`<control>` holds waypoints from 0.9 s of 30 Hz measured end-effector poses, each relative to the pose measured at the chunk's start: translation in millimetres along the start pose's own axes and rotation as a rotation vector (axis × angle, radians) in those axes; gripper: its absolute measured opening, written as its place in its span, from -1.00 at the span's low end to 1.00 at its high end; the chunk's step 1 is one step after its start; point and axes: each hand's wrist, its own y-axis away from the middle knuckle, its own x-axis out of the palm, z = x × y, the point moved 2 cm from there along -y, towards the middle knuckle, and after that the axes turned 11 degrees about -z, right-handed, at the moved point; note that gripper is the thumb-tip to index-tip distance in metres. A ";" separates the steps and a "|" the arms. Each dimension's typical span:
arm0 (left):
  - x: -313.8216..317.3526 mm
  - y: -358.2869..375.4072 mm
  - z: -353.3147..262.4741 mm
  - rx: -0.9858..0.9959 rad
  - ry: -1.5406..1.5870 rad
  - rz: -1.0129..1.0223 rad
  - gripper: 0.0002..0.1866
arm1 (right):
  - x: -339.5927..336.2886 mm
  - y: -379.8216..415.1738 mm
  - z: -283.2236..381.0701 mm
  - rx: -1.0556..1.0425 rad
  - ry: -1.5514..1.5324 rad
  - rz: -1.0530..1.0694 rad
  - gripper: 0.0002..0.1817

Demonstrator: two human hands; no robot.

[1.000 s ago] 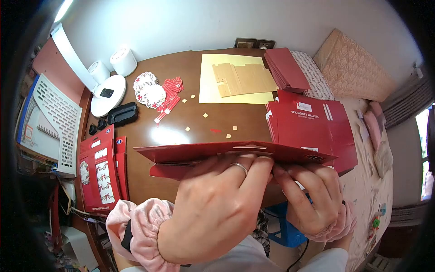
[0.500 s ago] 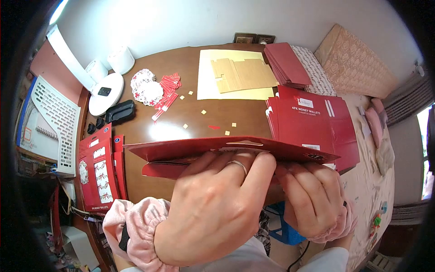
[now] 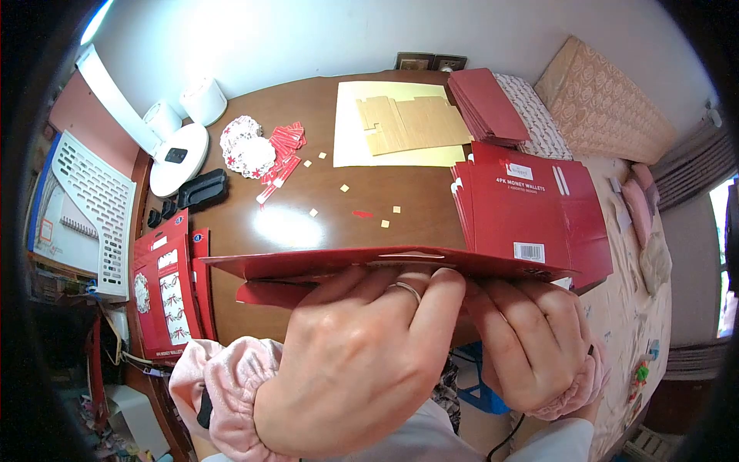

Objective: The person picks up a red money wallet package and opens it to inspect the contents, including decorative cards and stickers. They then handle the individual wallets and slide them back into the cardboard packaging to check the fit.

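A red folded card package (image 3: 250, 267) with a slot near its top edge is held edge-on between my hands, above the front of the table. My left hand (image 3: 354, 362), with a ring on one finger, has its fingers curled against the package's near side; their tips are hidden. At the package's right part, my right hand (image 3: 531, 343) grips with bent fingers, close beside the left. A loose flap of red card (image 3: 269, 293) shows under the left end. What lies inside the fold is hidden.
Red printed money wallet packages (image 3: 508, 208) lie stacked at right, and finished-looking ones (image 3: 163, 292) at left. Behind are tan cardboard pieces (image 3: 412, 127) on yellow sheets, dark red cards (image 3: 489, 108), round patterned cutouts (image 3: 250, 154), red strips (image 3: 285, 146) and small yellow squares (image 3: 344, 188). A lamp (image 3: 181, 165) stands far left.
The package has tipped more edge-on, its top edge dropping slightly toward me. Both hands keep their hold and have barely shifted.
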 end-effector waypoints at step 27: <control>-5.8 -5.1 1.5 0.037 0.099 0.099 -0.70 | -6.3 -0.1 2.4 -0.024 -0.022 0.017 -0.67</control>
